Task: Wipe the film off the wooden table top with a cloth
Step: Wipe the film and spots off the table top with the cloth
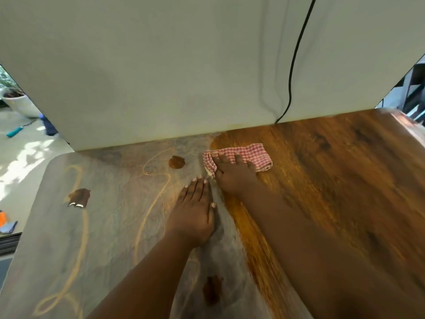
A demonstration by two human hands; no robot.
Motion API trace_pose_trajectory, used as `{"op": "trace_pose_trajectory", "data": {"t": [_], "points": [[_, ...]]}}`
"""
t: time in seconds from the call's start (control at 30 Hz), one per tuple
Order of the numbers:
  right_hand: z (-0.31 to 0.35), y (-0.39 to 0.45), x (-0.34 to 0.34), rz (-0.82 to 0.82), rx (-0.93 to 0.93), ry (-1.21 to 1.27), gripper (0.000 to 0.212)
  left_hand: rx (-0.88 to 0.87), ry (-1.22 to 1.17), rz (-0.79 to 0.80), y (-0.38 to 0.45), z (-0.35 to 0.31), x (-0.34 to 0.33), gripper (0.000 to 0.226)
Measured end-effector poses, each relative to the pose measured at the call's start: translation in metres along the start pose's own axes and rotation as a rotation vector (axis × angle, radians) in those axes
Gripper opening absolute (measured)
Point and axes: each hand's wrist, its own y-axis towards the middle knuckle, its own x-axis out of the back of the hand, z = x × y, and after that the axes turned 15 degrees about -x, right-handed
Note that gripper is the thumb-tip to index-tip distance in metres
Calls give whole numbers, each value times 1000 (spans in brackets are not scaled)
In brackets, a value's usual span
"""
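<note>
A wooden table top point(333, 180) fills the lower view. Its right half shows bare glossy brown wood. A grey dusty film point(103, 226) with pale curved streaks covers its left half. A folded red-and-white checked cloth point(250, 153) lies at the border between film and bare wood, near the far edge. My right hand point(234, 178) presses flat on the cloth's near left part, fingers spread over it. My left hand point(195, 212) rests flat on the film just left of the border, fingers together, holding nothing.
A white backdrop point(161, 77) stands along the table's far edge, with a black cable point(292, 72) hanging down it. Bare brown patches point(176, 161) break the film at the far middle, at the left and near the front. Floor and a plant pot point(18, 102) lie off to the left.
</note>
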Motion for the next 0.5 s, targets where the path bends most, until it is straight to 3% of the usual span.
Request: {"op": "trace_pose_trajectory", "data": {"t": [0.2,0.3,0.5], "points": [[-45,-27,-12,-30,205,-46,52,5,-10,-7,-1,-2,4,65],[-46,0,2,-11,132,-33,48,7,-28,-10,-1,0,1,63],[33,75,17,-55,-66,76,53,26,-51,-12,2,0,0,66]]}}
